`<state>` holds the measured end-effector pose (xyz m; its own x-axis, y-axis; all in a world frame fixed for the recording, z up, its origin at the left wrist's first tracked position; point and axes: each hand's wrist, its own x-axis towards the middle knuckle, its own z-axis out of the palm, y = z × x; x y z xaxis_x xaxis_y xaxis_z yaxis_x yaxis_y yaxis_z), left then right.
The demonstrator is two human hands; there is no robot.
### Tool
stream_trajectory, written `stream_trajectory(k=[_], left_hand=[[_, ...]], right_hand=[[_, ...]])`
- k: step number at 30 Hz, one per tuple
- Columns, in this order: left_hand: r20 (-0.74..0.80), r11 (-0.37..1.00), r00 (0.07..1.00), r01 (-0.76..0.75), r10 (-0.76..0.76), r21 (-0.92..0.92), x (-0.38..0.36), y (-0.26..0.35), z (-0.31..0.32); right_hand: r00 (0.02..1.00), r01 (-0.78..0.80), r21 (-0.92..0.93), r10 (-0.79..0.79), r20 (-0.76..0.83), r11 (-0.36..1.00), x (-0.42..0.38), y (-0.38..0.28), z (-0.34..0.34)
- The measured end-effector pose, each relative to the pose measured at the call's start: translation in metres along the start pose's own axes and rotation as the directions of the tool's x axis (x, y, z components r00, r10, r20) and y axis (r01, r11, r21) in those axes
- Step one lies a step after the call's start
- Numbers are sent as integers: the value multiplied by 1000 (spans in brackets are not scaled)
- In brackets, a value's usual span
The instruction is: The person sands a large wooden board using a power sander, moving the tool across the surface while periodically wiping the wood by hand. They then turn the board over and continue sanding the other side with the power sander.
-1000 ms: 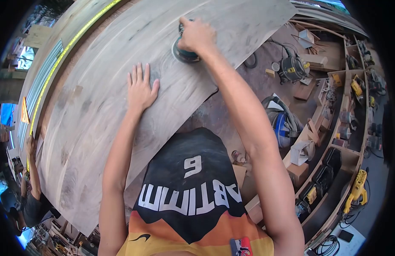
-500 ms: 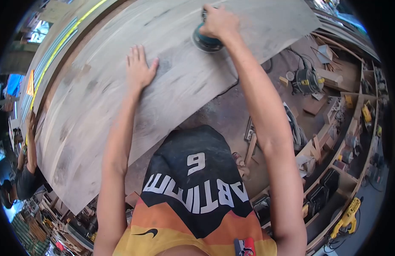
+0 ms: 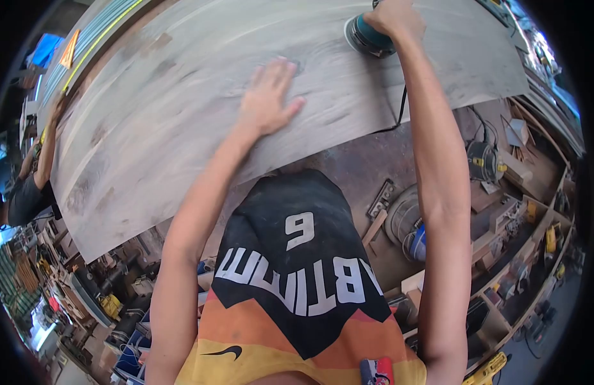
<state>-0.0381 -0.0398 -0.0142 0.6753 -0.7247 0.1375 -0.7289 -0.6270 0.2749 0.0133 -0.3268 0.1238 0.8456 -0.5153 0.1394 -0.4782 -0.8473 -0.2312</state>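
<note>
A large greyish wooden panel [image 3: 175, 138] with dark streaks stretches across the upper half of the head view. Over its surface, my left hand [image 3: 269, 99] is spread palm down, its fingers apart and slightly blurred. My right hand [image 3: 401, 22] is wrapped around the top of a teal power sander [image 3: 367, 36], whose round base rests on the panel near the far right. From the sander, a black cord [image 3: 400, 112] runs down across the panel to its near edge.
At the left, another person [image 3: 26, 192] reaches to the panel's far side, by a yellow measuring tape [image 3: 95, 48] and an orange triangle square [image 3: 69, 50]. Wooden shelves [image 3: 499, 321] with tools line the right. A shop vacuum [image 3: 484, 160] stands on the floor.
My right hand has moved right and farther away with the sander. My left hand has slid right along the panel. The whole view has shifted too.
</note>
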Motion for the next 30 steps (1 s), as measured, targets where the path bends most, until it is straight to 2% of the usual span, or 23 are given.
stream_trajectory(k=[3, 4, 6, 7, 9, 10, 12, 13, 15, 18, 21, 24, 26, 27, 30], left_hand=[[-218, 951, 943, 282, -250, 129, 3, -32, 2], [-170, 961, 959, 249, -227, 120, 3, -27, 11], [-86, 977, 980, 188, -180, 96, 3, 13, 11], [-61, 996, 994, 88, -87, 16, -2, 32, 12], [-36, 984, 994, -103, 99, -148, -12, 57, 15], [-29, 981, 994, -113, 110, -161, -10, 51, 15], [-9, 974, 992, -126, 126, -190, -13, 33, 11], [-30, 986, 999, -41, 36, -163, -14, 20, 9], [-80, 987, 989, 118, -127, -111, -11, -11, -3], [-176, 988, 972, 152, -156, -34, -26, -30, -5], [-50, 1000, 999, 14, -14, -3, -40, -10, -12], [44, 953, 969, -230, 243, -197, -43, 9, -5], [48, 950, 969, -227, 243, -215, -43, 0, -2], [43, 950, 970, -225, 239, -219, -38, -8, -3], [-123, 985, 991, 30, -51, -170, -42, -51, -9]], right_hand=[[998, 25, 20, -26, 61, 999, 0, -14, 3], [995, 37, 26, -39, 86, 999, -2, -19, 6], [992, 117, 53, -119, 30, 992, -3, -27, 25], [987, 162, 62, -162, 2, 985, -3, -34, 31], [975, 215, -24, -213, 62, 976, -17, -55, 24], [967, 244, -64, -237, 93, 968, -25, -65, 20], [942, 330, -20, -327, 76, 944, -40, -76, 24], [927, 370, 2, -369, 72, 929, -44, -81, 27], [931, 360, 39, -362, 47, 932, -41, -94, 29], [933, 355, 49, -357, 41, 933, -45, -102, 30], [923, 382, -2, -382, 39, 924, -51, -112, 27], [940, 338, 9, -337, -55, 941, -45, -120, 37], [940, 340, 0, -340, 2, 940, -53, -121, 36], [937, 348, -5, -348, 24, 937, -55, -124, 33], [947, 322, 30, -322, -3, 946, -60, -132, 33]])
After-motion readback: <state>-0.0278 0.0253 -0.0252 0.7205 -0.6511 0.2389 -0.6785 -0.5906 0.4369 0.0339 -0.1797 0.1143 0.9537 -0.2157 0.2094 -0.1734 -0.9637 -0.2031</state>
